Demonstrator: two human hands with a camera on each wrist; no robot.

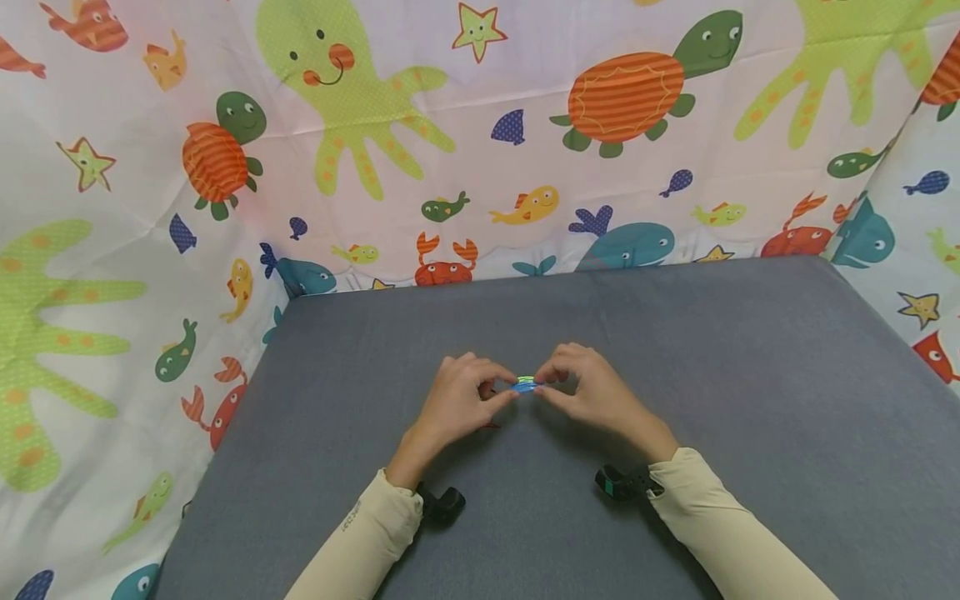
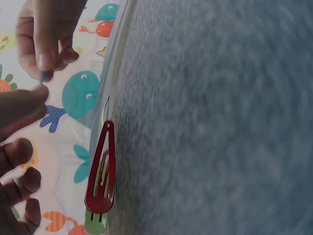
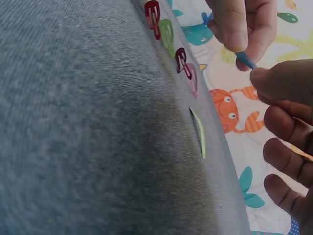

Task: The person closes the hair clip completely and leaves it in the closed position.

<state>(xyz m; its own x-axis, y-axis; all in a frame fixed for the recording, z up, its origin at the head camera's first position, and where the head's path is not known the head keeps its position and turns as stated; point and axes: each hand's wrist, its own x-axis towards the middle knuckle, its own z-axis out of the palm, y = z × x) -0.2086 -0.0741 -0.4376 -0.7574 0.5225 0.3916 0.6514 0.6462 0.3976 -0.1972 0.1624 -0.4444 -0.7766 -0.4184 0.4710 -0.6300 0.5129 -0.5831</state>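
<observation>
A small blue hair clip (image 1: 527, 387) is pinched at its two ends. My left hand (image 1: 463, 400) grips the left end between thumb and index finger, and my right hand (image 1: 596, 392) does likewise at the right end. Only a thin blue edge of the clip (image 3: 246, 60) shows between the fingertips in the right wrist view. On the table lie several snap hair clips: a red one (image 2: 100, 199) overlapping a green one (image 2: 96, 223), a dark red one (image 3: 181, 59), a pink one (image 3: 192, 84) and a pale green one (image 3: 199, 131) seen edge-on.
The grey cloth-covered table (image 1: 360, 350) spreads around both hands. A printed sea-animal curtain (image 1: 487, 167) hangs along its back and sides. Dark bands with small cameras (image 1: 446, 505) sit at both wrists.
</observation>
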